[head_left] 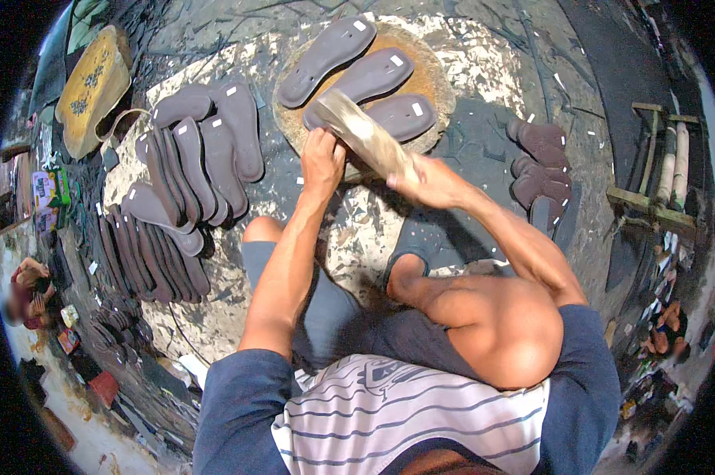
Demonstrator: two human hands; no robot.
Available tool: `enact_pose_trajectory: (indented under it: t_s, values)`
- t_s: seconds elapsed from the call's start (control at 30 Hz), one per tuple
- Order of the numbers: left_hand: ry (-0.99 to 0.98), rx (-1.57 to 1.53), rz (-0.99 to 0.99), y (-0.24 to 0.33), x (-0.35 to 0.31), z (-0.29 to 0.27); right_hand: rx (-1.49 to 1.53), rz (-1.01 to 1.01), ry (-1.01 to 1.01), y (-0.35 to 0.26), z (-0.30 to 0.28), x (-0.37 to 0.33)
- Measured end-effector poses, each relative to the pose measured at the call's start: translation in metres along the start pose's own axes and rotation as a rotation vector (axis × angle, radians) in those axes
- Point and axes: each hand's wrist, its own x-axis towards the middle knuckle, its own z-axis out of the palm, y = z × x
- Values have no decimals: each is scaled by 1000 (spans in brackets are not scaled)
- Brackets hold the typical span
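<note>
My right hand grips the near end of a pale wooden bat-like block, smeared by motion, which slants up and left over a round wooden stump. Just below the block's far end, my left hand is closed at the stump's near edge; whatever its fingers hold is hidden. Three grey-brown sandal soles lie on the stump: a far-left sole, a middle sole partly covered by the block, and a right sole. Small white labels mark them.
Overlapping soles lie on the floor to the left, with a row of stacked soles nearer me. Brown shaped pieces are piled at the right. Beyond stands a wooden frame. A yellowish wooden slab sits far left.
</note>
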Motion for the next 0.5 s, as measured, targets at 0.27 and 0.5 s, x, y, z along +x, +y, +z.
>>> enact_pose_trajectory:
  t_s: [0.27, 0.5]
  values:
    - [232, -480, -512, 15, 6, 0, 703, 324, -54, 26, 6, -28]
    - [4, -398, -557, 33, -9, -6, 815, 341, -26, 40, 23, -33]
